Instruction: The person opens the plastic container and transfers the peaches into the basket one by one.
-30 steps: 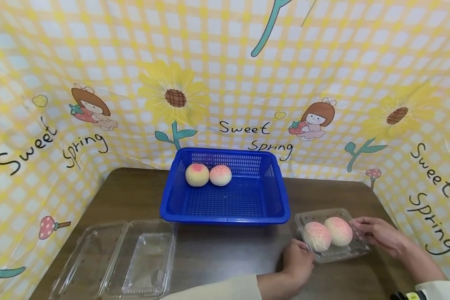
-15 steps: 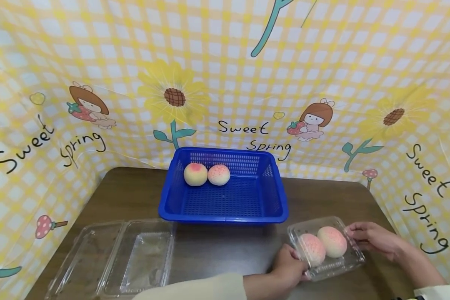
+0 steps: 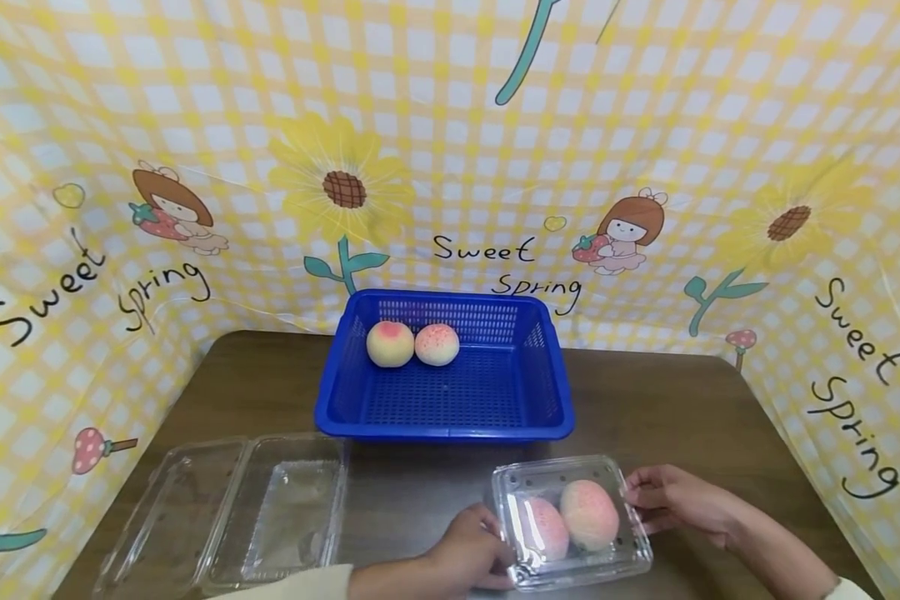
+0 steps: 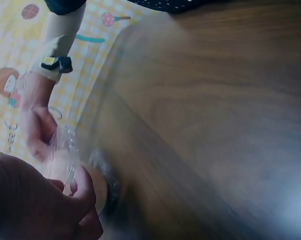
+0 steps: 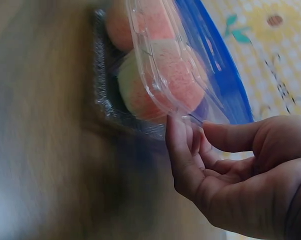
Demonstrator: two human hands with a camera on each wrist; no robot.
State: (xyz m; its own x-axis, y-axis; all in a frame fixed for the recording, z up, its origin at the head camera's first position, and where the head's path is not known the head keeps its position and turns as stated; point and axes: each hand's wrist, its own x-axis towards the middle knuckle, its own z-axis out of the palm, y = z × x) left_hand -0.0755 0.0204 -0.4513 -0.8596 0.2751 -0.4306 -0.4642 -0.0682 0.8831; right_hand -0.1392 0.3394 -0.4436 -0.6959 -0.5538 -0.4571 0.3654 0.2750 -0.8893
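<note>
A clear plastic clamshell box (image 3: 534, 479) with its lid down holds two pink-and-cream peaches; one peach (image 3: 589, 517) lies right of the other peach (image 3: 546, 533). My left hand (image 3: 467, 552) pinches the box's left edge between thumb and fingers. At the opposite side, my right hand (image 3: 678, 502) pinches the rim; the right wrist view shows the thumb and index finger of this hand (image 5: 225, 170) on the lid's edge. The box is raised over the front of the table, slightly tilted.
A blue plastic basket (image 3: 450, 431) stands at the back middle, with a yellowish peach (image 3: 390, 345) and a speckled peach (image 3: 437, 345) inside at its left. Another clear clamshell box (image 3: 228, 500) lies open at the left of the brown table (image 3: 667, 400). Patterned cloth hangs behind.
Both hands have carried the box with two peaches from the table's right side leftward and nearer to me. The basket and the open box have stayed in place.
</note>
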